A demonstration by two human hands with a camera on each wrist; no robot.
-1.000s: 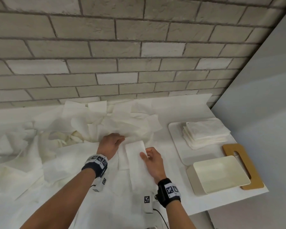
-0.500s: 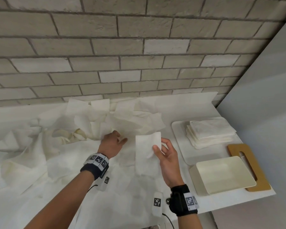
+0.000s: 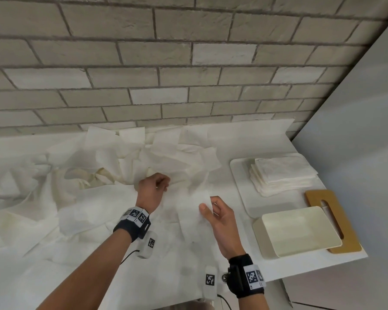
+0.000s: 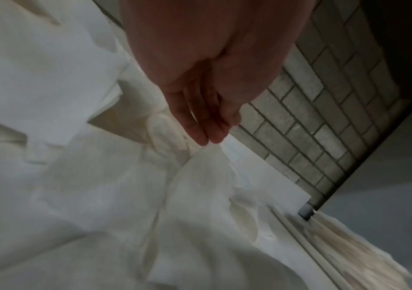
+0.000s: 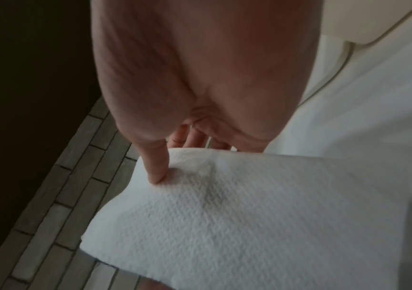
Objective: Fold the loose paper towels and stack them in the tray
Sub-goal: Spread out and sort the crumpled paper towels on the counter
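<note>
A grey brick wall (image 3: pixel 188 63) backs a white counter (image 3: pixel 311 262) strewn with loose paper towels (image 3: pixel 170 159) toward its rear edge. Near the right edge a flat white tray (image 3: pixel 240 175) carries the stack of folded towels (image 3: pixel 282 175); an empty cream bin (image 3: pixel 298 231) and a wooden lid (image 3: pixel 336 220) lie nearer the front right corner. The right hand (image 3: pixel 220 218) pinches the folded towel (image 3: pixel 193 211) by its upper edge, thumb in front and fingers (image 5: pixel 197 137) behind, the sheet hanging slack above the counter. The left hand (image 3: pixel 152 189) rests at the pile's edge, fingers (image 4: pixel 199 125) curled at a crumpled sheet; whether they grip it cannot be told.

Judged risks: a one-edge pinch lets the fold fall open during carry toward the tray. A limp sheet may land skewed and tilt the stack. Should the left hand lift, neighbouring sheets may drag forward with it.
</note>
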